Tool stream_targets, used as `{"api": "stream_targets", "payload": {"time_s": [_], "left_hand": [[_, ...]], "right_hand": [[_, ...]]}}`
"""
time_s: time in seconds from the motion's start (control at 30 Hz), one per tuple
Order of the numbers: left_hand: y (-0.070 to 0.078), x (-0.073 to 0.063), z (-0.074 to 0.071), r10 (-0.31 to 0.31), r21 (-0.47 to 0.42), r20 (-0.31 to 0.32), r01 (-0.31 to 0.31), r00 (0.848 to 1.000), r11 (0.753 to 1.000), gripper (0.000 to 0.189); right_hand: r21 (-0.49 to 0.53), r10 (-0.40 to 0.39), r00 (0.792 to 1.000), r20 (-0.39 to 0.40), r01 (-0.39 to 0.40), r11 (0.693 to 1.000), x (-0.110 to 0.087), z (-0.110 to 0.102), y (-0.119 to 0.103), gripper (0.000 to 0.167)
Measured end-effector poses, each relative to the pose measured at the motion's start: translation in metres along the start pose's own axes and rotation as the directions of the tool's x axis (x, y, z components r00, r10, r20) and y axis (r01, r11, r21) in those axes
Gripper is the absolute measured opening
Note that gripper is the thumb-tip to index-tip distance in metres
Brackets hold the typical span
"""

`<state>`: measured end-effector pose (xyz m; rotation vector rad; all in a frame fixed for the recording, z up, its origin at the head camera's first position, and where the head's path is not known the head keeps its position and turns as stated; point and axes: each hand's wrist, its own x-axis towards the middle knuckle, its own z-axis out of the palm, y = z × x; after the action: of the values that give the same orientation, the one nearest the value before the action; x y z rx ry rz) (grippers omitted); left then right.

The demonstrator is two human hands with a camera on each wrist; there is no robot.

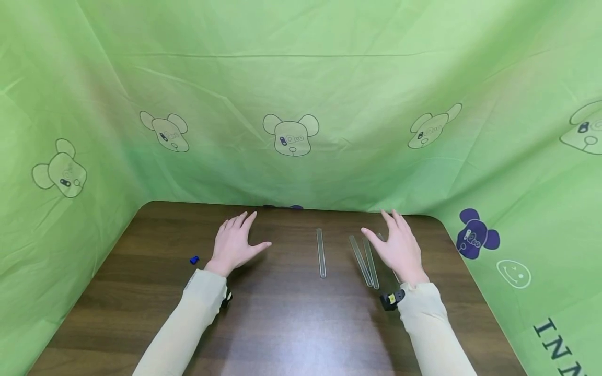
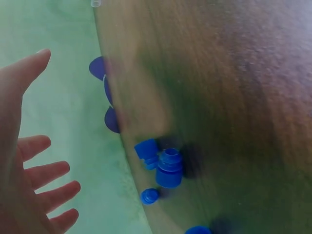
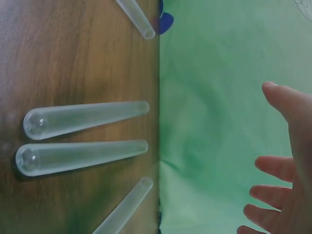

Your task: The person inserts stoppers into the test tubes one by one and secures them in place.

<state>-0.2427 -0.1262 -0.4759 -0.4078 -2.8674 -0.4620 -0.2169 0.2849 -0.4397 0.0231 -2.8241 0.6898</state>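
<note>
My left hand is held over the left part of the table, fingers spread and holding nothing. Several blue stoppers lie below it; one stopper shows left of the wrist in the head view, the others hidden by the hand. The left wrist view has two stoppers side by side and a smaller-looking one close by. On the right, my empty right hand hovers with thumb apart, partly covering a clear test tube. Two more tubes lie nearly parallel beside it, and another tube lies nearer the middle.
The brown wooden table has rounded far corners. Green cloth with bear prints hangs behind it and along both sides, close to the far edge. A black wrist camera sits at the right cuff.
</note>
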Motion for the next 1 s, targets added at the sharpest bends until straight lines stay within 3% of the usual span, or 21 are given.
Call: {"api": "stream_targets", "payload": {"time_s": [1.0], "left_hand": [[-0.023,-0.025,0.008,-0.058,-0.012,0.070,0.059,0.996,0.998,0.081]], "right_hand": [[-0.019,0.083,0.996,-0.012,-0.084,0.996,-0.017,-0.006,0.049,0.072]]}}
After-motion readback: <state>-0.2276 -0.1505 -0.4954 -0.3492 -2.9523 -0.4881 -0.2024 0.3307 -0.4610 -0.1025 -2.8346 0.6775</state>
